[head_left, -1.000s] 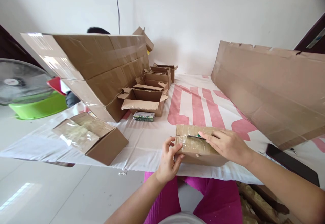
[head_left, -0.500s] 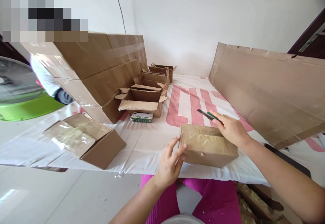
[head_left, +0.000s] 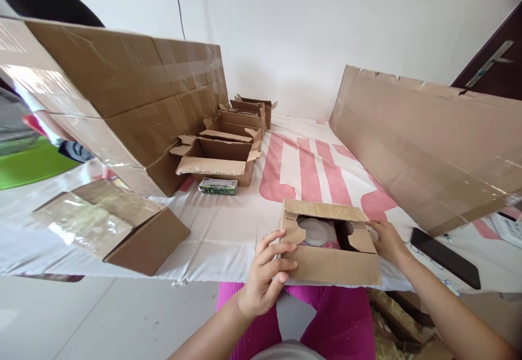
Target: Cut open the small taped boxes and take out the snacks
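Slit-top carton (head_left: 332, 266) between two hands

In the head view, the small carton stands right of lower centre, at the near edge of a creased white cloth (head_left: 232, 227) printed with pink blocks. A taped carton (head_left: 144, 240), its tape glossy and wrinkled, lies lower left. Near centre, a green-patterned box (head_left: 218, 187) sits before a row of open cartons (head_left: 212, 166). At upper left, a tall stack of boxes (head_left: 101, 72) partly hides a person (head_left: 49, 1); a broad cardboard wall (head_left: 424, 137) slants across the right. A flat, dark phone (head_left: 446, 258) lies lower right.

The carton is matte brown cardboard with notched end flaps; a pale, rounded piece (head_left: 316, 233) shows inside. The left hand (head_left: 267, 270) rests loosely spread fingers on its left end. The right hand (head_left: 387, 243) touches its right end, fingers partly hidden; whether it grips, I cannot tell.
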A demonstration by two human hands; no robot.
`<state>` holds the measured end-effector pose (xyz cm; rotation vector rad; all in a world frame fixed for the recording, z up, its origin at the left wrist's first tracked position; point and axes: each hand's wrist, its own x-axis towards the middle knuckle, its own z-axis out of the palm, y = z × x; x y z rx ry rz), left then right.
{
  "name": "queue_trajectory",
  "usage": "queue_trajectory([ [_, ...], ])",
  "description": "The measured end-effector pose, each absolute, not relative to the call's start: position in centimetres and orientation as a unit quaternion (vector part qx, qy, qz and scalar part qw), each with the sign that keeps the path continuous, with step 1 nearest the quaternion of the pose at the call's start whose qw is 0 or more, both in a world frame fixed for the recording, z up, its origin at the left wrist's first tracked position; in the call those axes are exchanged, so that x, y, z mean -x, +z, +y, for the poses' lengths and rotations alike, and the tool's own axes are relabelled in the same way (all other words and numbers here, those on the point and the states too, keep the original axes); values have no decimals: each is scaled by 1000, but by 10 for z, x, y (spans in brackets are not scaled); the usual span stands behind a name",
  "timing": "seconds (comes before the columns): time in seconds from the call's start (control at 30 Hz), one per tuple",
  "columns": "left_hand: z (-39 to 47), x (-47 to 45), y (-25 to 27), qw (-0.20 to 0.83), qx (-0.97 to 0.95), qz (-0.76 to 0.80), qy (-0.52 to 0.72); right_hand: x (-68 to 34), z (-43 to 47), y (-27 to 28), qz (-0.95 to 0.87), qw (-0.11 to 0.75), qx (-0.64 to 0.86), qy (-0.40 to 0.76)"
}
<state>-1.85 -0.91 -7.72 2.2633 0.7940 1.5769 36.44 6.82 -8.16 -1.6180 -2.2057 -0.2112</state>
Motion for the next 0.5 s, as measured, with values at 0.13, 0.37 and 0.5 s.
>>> queue_trajectory([
  [0.13, -18, 6, -78, -1, -765, 347, 543, -333, 55, -32, -733, 392, 549, -82],
  [0.37, -34, -15, -94, -77, -750, 396, 523, -249, 4, 21, -909, 236, 337, 66],
  [0.5, -35, -13, -95, -59, -759, 397, 512, -231, 12, 10, -924, 117, 364, 20],
])
